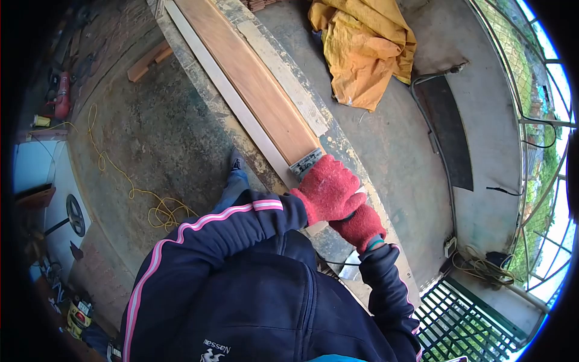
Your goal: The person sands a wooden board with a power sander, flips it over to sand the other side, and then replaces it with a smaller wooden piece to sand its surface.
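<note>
On speckled bench (345, 157): long orange-brown plank (248, 75), faintly grained.

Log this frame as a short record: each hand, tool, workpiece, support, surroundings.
Left hand: red-gloved, over the grey metal-fronted tool; grip hidden
Right hand: red-gloved, just behind the left; hold hidden
Tool: on the workpiece
Workpiece: long reddish-brown wooden board
Beside it: long narrow pale strip
Support: long paint-spotted bench
Surroundings: crumpled yellow-orange tarpaulin, right of the bench
</note>
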### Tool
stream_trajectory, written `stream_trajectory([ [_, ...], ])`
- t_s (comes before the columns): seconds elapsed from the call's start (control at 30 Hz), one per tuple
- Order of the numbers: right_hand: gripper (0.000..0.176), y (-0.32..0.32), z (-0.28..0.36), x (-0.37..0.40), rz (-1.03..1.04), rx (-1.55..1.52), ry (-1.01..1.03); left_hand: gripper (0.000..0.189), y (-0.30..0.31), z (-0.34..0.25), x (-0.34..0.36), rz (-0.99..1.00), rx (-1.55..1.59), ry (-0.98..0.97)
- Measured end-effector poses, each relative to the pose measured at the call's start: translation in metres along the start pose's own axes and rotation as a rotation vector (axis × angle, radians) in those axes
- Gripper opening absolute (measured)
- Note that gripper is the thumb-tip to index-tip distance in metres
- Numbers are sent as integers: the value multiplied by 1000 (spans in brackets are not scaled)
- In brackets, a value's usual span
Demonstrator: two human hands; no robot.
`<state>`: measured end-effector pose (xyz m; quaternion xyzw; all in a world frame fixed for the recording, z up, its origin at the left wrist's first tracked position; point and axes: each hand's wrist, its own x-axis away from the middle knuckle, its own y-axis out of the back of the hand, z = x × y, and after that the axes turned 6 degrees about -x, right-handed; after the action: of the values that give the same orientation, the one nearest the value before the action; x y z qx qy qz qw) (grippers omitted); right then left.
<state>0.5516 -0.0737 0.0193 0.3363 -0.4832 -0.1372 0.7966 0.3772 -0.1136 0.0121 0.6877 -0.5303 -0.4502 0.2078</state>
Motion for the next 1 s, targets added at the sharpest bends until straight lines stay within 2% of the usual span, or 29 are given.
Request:
stream_trajectory([
  [0.07,47,29,44,-12,-19,-71,0,28,14,30,-8,-60,-22,-8],
  [0.1,46,41,63,-22,-38,-139,-5,28,26,44,-14,-17,-65,10],
  [0.23,41,58,102,-79,-33,-48,98,20,53,96,-27,-98,-160,15],
  [0.3,40,67,111,-84,-28,-40,122,19,60,106,-28,-108,-183,14],
  [0.4,41,59,101,-77,-48,-33,92,19,51,94,-27,-113,-160,-3],
  [0.43,42,52,92,-73,32,19,18,19,47,84,-24,-106,-127,-9],
  [0.5,43,46,62,-42,13,-74,78,24,33,52,-17,-88,-121,20],
  [0.57,43,41,38,-13,9,-95,52,27,13,20,-11,-41,-101,3],
  [0.73,46,6,-39,21,6,21,54,33,-26,-38,-6,7,2,-14],
  [0.83,52,13,-40,22,-39,-29,133,39,-24,-33,-14,87,3,-5],
  [0.87,52,13,-44,12,0,-80,101,42,-22,-21,-22,211,15,27],
  [0.93,53,39,-11,-2,14,-91,17,50,-6,6,-41,388,-29,103],
  [0.97,55,50,8,-13,27,-101,-63,49,5,22,-47,403,-41,135],
  [1.0,54,55,20,-27,9,-116,-23,48,16,37,-52,419,-55,166],
])
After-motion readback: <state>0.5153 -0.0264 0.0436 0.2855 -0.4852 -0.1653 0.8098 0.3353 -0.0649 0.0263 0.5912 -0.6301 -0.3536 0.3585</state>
